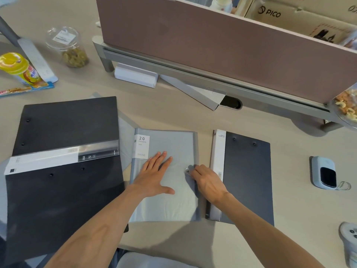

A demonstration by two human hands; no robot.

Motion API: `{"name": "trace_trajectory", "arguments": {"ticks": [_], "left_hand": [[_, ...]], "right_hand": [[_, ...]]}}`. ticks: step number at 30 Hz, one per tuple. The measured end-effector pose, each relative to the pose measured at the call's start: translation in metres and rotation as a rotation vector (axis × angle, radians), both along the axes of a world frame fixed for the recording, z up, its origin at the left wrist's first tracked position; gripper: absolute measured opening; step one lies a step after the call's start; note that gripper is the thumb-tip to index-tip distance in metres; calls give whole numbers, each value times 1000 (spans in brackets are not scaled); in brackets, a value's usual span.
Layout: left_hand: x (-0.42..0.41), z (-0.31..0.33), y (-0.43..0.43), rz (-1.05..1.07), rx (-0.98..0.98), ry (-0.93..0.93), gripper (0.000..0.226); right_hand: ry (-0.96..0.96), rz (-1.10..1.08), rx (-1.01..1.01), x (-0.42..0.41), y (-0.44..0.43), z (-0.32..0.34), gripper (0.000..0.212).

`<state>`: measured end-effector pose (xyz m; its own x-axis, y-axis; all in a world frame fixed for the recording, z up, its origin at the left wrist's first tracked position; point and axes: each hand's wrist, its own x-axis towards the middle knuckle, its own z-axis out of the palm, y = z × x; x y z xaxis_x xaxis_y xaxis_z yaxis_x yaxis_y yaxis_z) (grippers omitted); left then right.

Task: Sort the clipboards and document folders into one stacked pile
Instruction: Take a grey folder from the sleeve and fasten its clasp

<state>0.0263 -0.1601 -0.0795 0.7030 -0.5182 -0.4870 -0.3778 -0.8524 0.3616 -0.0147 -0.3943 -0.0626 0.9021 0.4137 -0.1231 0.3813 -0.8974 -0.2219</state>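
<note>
Fingertips of the right hand (207, 182) pinch the grey folder (173, 200) clasp, partly hidden; left hand (154, 175) lies flat, released.

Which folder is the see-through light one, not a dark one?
The middle folder, labelled "20 pockets", under both hands. It is pale grey and translucent. The two folders at left and the one at right have dark covers.

At the far left of my desk (170, 113) I see a clear jar of greenish snacks (67, 47), a yellow-lidded bottle (18, 68) lying on its side and a white power strip (37, 60). A white box (135, 76) sits under the pinkish desk divider (222, 49), behind which stands a PICO cardboard box (286, 12). To my right lie a grey-white device with a dark screen (324, 173) and, nearer me at the edge, a pale controller (349, 242).
</note>
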Motion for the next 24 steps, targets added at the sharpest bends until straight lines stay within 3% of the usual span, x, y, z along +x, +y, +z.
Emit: {"name": "trace_trajectory", "arguments": {"ticks": [6, 16, 20, 24], "left_hand": [[0, -1, 0, -2, 0, -7, 118], [-1, -4, 1, 0, -10, -9, 118], [0, -2, 0, -6, -4, -24, 118], [-5, 5, -1, 6, -9, -36, 113]], "right_hand": [[-58, 32, -10, 0, 2, -5, 8], [-77, -141, 124, -15, 13, -10, 5], [58, -239, 228, -17, 13, -2, 17], [276, -515, 364, -7, 17, 10, 17]]}}
